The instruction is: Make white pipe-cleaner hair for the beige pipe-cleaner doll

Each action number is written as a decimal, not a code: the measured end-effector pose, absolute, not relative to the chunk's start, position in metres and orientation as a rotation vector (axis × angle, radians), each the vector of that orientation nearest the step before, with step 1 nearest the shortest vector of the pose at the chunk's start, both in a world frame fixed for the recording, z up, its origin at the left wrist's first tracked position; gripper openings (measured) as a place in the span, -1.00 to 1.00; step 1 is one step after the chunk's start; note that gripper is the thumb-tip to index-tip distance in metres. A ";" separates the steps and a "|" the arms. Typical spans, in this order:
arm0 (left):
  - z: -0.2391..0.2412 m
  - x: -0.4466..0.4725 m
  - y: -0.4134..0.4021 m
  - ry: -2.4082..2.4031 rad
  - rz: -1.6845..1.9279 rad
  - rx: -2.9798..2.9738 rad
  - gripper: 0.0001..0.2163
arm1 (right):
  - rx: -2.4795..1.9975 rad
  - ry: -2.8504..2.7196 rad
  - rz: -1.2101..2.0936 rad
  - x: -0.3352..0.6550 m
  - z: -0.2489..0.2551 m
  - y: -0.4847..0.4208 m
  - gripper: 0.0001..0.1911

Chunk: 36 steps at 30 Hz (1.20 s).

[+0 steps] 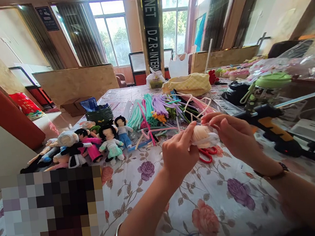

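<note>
While the left hand grips a cream-and-white piece right of centre in the frame, the right hand has fingers bunched narrow at its upper right; cannot tell whether they hold anything. Red-handled scissors on desk, just below; dolls centre-left.

A pale bundle sits in the grip of the left hand, the right hand at its three o'clock. Scissors lie at six, dolls at nine.
</note>
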<state>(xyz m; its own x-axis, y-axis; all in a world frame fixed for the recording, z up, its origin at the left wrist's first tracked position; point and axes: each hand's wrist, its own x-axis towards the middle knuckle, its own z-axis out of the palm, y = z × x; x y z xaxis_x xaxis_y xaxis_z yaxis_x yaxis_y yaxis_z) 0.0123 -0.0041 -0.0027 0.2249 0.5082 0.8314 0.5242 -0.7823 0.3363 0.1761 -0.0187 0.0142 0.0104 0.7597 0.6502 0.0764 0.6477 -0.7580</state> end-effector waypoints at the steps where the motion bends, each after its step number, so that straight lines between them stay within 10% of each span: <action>1: -0.002 0.012 -0.004 -1.024 -1.613 -2.417 -0.49 | -0.746 -1.495 0.636 0.176 0.015 -0.019 -0.81; 36: -0.001 -0.003 0.011 -0.653 -1.705 -2.117 -0.54 | -0.691 -1.809 0.403 0.174 0.019 -0.026 -0.89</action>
<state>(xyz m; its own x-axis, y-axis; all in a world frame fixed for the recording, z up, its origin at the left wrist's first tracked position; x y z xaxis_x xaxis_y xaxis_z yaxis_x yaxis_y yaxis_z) -0.0030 0.0115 -0.0012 0.1721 0.1368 0.9755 0.5502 -0.8348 0.0200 0.1736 -0.0258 0.0186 -0.2259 0.6333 0.7402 0.2593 0.7716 -0.5809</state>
